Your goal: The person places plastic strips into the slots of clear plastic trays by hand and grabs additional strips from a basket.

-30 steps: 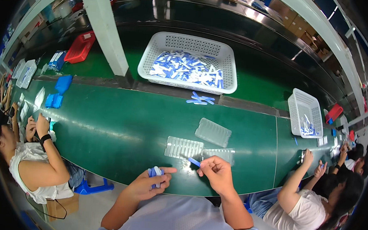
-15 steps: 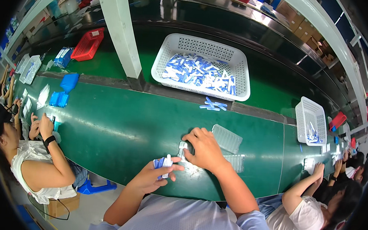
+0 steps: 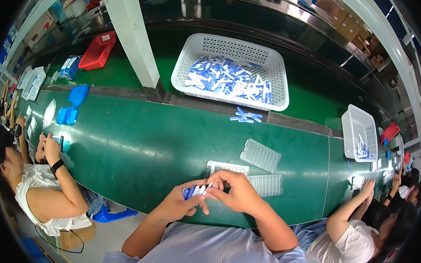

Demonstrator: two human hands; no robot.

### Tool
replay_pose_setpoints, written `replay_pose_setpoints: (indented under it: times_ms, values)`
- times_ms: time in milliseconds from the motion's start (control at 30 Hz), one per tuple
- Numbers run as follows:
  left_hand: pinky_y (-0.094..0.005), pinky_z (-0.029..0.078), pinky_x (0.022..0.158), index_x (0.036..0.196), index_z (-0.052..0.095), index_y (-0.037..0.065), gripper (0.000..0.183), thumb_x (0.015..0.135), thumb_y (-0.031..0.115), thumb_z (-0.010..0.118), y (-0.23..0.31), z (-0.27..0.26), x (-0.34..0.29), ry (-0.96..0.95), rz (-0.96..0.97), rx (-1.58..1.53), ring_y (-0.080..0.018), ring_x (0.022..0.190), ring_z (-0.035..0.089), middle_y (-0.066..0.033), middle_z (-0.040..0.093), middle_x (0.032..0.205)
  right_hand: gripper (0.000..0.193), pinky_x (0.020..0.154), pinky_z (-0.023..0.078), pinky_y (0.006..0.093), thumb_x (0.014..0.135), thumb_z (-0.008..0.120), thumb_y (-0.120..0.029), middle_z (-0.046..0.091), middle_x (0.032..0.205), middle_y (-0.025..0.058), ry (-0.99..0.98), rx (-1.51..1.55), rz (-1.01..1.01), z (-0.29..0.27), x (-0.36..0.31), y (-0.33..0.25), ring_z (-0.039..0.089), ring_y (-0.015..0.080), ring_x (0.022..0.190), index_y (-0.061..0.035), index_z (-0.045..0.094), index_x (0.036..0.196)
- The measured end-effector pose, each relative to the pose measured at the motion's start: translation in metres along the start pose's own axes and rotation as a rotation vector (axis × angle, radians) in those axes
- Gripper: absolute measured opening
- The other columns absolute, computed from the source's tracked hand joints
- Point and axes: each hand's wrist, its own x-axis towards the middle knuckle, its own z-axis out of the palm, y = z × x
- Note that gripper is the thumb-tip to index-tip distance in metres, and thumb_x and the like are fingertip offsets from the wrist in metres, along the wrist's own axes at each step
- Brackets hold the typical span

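Blue and white sticks rest in the curled left hand; the right hand, angled inward above the green counter, apparently pinches one's end.

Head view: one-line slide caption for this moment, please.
Left hand holds blue and white sticks, right hand close against them, near clear trays on a green table.

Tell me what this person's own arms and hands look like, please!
The left hand and right hand are both bare, with five fingers each and no gloves. I can't see a watch or bracelet on either wrist. The forearms are uncovered too. Short, pale blue sleeves match the shirt, which has a fine, dotted-looking texture.
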Motion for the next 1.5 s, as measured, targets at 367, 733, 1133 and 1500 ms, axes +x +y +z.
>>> replay_pose_setpoints:
  times_ms: [367, 733, 1133, 1500]
  values:
    - [-0.0189, 0.032, 0.045, 0.136, 0.052, -0.005, 0.039, 0.098, 0.002, 0.058, -0.001, -0.016, 0.0, 0.014, -0.021, -0.178, -0.0129, 0.078, 0.065, -0.0186, 0.068, 0.121, 0.013, 0.066, 0.05, 0.0271, 0.08, 0.08, 0.0, 0.072, 0.081, 0.0048, 0.23, 0.331, -0.221, -0.019, -0.012, 0.037, 0.064, 0.011, 0.072, -0.0023, 0.075, 0.092]
    - [-0.0192, 0.033, 0.047, 0.135, 0.053, -0.005, 0.039, 0.096, -0.003, 0.055, 0.0, -0.018, -0.006, 0.007, -0.021, -0.196, -0.0141, 0.08, 0.064, -0.0192, 0.067, 0.123, 0.013, 0.068, 0.054, 0.0292, 0.082, 0.077, -0.002, 0.071, 0.082, 0.0099, 0.29, -0.209, -0.011, -0.036, -0.009, 0.013, 0.068, 0.0165, 0.074, -0.001, 0.074, 0.094]
    - [-0.0201, 0.032, 0.048, 0.132, 0.056, -0.003, 0.036, 0.095, -0.003, 0.057, -0.01, -0.013, -0.009, 0.054, -0.047, -0.185, -0.0157, 0.078, 0.064, -0.0193, 0.067, 0.122, 0.007, 0.062, 0.049, 0.0315, 0.082, 0.072, -0.006, 0.064, 0.069, 0.0093, -0.061, 0.194, 0.035, -0.055, 0.027, 0.025, 0.061, 0.019, 0.062, -0.0031, 0.071, 0.088]
    - [-0.0204, 0.031, 0.046, 0.135, 0.055, -0.003, 0.039, 0.096, -0.001, 0.058, -0.008, -0.008, -0.005, 0.054, -0.065, -0.281, -0.0174, 0.081, 0.064, -0.0204, 0.065, 0.125, 0.038, 0.087, 0.047, 0.0407, 0.077, 0.075, -0.01, 0.061, 0.089, 0.006, 0.093, -0.441, -0.262, -0.033, 0.037, 0.027, 0.059, 0.0288, 0.093, -0.0097, 0.066, 0.114]
